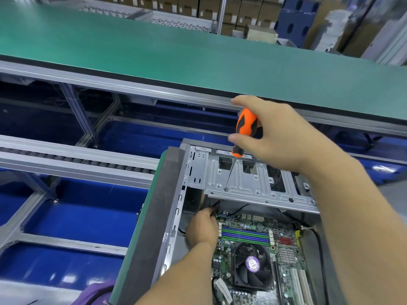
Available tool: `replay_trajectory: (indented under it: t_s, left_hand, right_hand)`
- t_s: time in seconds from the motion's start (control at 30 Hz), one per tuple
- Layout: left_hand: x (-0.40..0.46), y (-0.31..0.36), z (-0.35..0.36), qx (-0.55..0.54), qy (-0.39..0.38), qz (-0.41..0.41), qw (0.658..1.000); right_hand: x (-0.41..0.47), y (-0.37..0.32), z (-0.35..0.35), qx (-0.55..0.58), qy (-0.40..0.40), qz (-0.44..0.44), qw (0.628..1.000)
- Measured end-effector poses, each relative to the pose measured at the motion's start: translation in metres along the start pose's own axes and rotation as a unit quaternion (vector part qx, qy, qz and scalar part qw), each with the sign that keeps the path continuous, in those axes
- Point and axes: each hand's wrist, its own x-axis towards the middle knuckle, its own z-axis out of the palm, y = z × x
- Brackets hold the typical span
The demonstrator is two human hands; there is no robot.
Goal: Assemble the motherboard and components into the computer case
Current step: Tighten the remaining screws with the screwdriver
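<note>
An open grey computer case [169, 208] lies on its side at the lower middle. Inside it sits the green motherboard [286, 245] with a black CPU fan [252, 267] and blue and green memory slots [244, 235]. My right hand [277, 137] grips an orange and black screwdriver [245, 130]; its shaft tip rests on a screw point of the silver drive bay bracket [248, 183]. My left hand [202, 227] reaches into the case at the motherboard's far left corner, fingers curled around a black cable [214, 205] under the bracket.
A long green workbench [154, 51] runs across behind the case. A roller conveyor [77, 160] on aluminium framing lies to the left, over a blue floor [83, 212]. Cardboard boxes [242, 9] and blue crates [297, 18] are stacked at the back. A purple item [97, 291] sits at the bottom left.
</note>
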Motion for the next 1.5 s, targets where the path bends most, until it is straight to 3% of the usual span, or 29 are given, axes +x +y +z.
replay_trajectory:
  t_s: [0.07,0.2,0.33,0.5,0.63,0.77,0.87,0.93,1.07,1.23,1.37,1.5]
  left_hand:
    - [0.000,0.000,0.000,0.006,0.002,0.002,1.000]
    - [0.000,0.001,0.000,0.007,0.001,-0.001,1.000]
    - [-0.002,0.002,-0.002,0.012,0.007,0.003,1.000]
    - [-0.003,0.004,-0.004,0.015,0.000,0.008,1.000]
    - [-0.003,0.004,-0.005,0.014,0.000,0.008,1.000]
    - [-0.004,0.005,-0.006,0.014,-0.003,0.009,1.000]
    - [-0.005,0.006,-0.007,0.014,-0.001,0.007,1.000]
    - [-0.006,0.006,-0.007,0.014,0.001,0.006,1.000]
    - [-0.007,0.006,-0.008,0.006,0.002,0.001,1.000]
    - [-0.007,0.006,-0.008,-0.001,0.000,0.001,1.000]
    - [-0.006,0.006,-0.007,0.004,0.005,0.004,1.000]
    - [-0.007,0.006,-0.008,-0.004,-0.001,-0.002,1.000]
  right_hand:
    - [-0.004,0.001,0.001,0.067,-0.007,-0.009,0.998]
    - [-0.008,0.005,0.006,0.075,0.060,-0.021,0.995]
    - [-0.012,0.008,0.007,0.139,0.024,-0.016,0.990]
    - [-0.015,0.009,0.013,0.078,0.079,-0.023,0.994]
    - [-0.016,0.010,0.015,0.148,0.039,-0.031,0.988]
    - [-0.015,0.014,0.020,0.103,0.136,-0.016,0.985]
    - [-0.018,0.016,0.024,0.222,0.103,-0.009,0.970]
    - [-0.018,0.016,0.028,0.260,0.125,-0.024,0.957]
    - [-0.017,0.015,0.044,0.181,0.244,-0.027,0.952]
    - [-0.021,0.018,0.051,0.350,0.188,-0.053,0.916]
    - [-0.018,0.018,0.053,0.266,0.263,-0.049,0.926]
    - [-0.021,0.015,0.051,0.344,0.209,-0.033,0.915]
